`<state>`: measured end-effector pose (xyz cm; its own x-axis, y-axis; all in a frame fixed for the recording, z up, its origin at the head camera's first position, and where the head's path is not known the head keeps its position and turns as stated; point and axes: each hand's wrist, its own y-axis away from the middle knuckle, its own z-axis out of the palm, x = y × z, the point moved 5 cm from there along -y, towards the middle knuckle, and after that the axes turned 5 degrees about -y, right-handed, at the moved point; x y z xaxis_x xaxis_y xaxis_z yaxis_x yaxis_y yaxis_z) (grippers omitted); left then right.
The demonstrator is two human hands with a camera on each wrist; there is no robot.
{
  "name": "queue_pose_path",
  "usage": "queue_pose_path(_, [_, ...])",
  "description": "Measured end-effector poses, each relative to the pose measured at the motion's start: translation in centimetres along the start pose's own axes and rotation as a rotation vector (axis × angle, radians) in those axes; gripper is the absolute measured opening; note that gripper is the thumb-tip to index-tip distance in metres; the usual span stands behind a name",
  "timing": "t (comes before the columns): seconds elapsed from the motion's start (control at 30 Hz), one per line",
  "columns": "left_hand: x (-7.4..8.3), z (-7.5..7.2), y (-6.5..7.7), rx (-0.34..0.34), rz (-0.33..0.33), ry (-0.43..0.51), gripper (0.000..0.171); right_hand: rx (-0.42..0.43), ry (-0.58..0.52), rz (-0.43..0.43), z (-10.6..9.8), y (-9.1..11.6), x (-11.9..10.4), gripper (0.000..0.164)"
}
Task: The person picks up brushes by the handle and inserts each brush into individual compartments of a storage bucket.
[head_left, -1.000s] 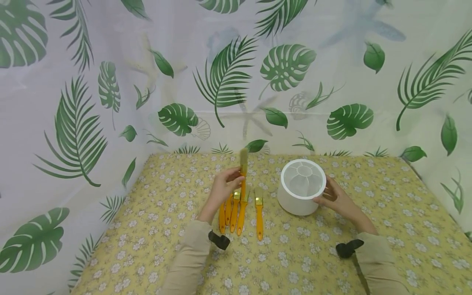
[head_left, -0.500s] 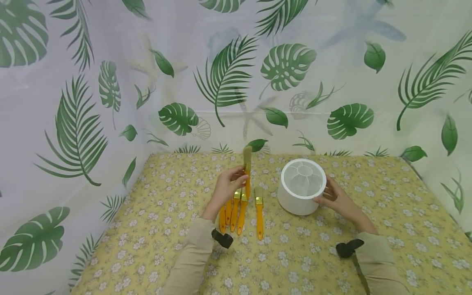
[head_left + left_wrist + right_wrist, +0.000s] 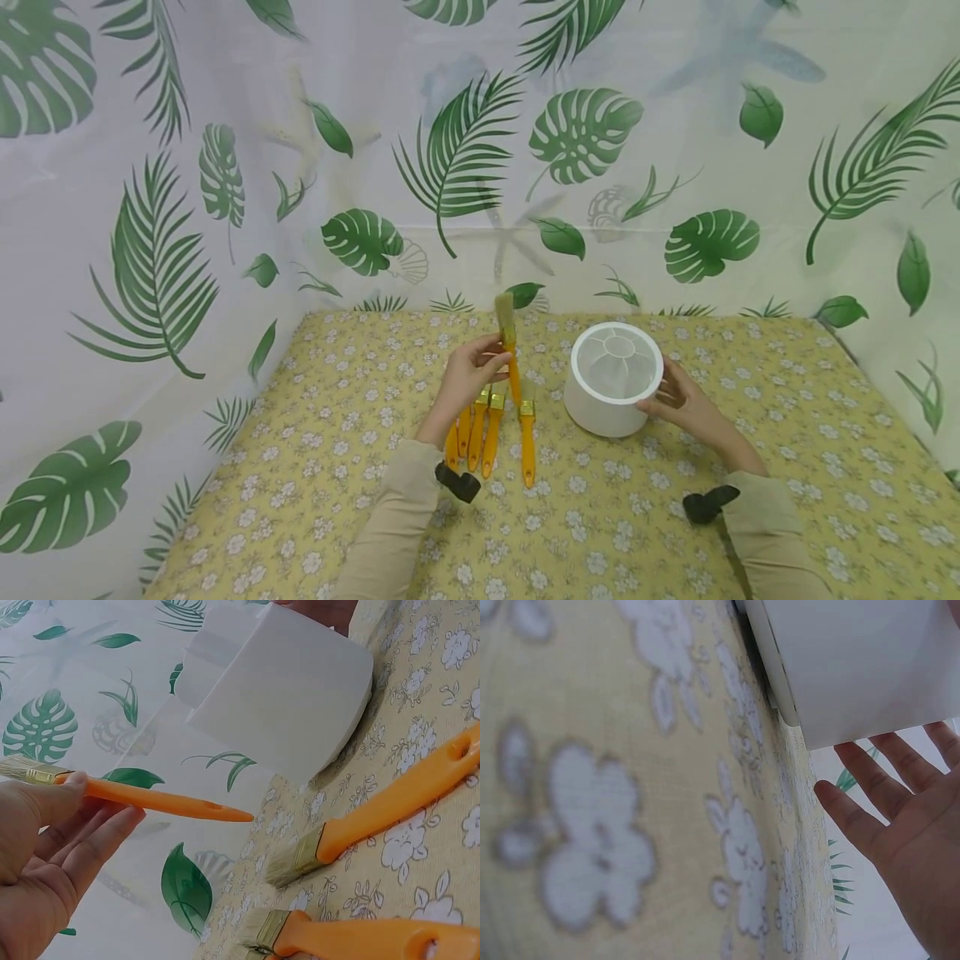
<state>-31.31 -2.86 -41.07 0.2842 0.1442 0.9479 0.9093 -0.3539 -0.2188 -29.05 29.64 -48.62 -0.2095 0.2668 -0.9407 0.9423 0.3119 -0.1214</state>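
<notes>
My left hand pinches a paintbrush between thumb and fingers, bristles up and orange handle slanting down. In the left wrist view this paintbrush is off the table, its handle end toward the white organizer. That round organizer stands upright, with divided compartments around a central ring. My right hand rests against its right side. In the right wrist view, the straight fingers touch the white wall. Below my left hand, one paintbrush lies apart from a group of several paintbrushes.
A yellow flowered cloth covers the table. Behind and at the left hangs a white curtain printed with green leaves. Dark straps circle both wrists over beige sleeves.
My left hand has moved slightly right with the paintbrush, whose handle has swung toward the organizer and whose bristles tip a little left. My right hand and the organizer stay put.
</notes>
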Motion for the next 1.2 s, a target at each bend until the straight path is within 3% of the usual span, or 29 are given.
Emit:
queue_pose_path(0.37, [-2.6, 0.5, -1.3, 0.031, -0.028, 0.097, 0.043, -0.003, -0.010, -0.004, 0.2, 0.0, -0.2, 0.085])
queue_pose_path(0.63, [-2.3, 1.0, -1.7, 0.033, 0.010, 0.103, 0.042, -0.008, -0.014, -0.014, 0.2, 0.0, -0.1, 0.084])
queue_pose_path(1.2, [-1.4, 1.5, -2.6, 0.060, 0.011, 0.105, 0.043, -0.013, -0.020, -0.023, 0.1, 0.0, -0.1, 0.083])
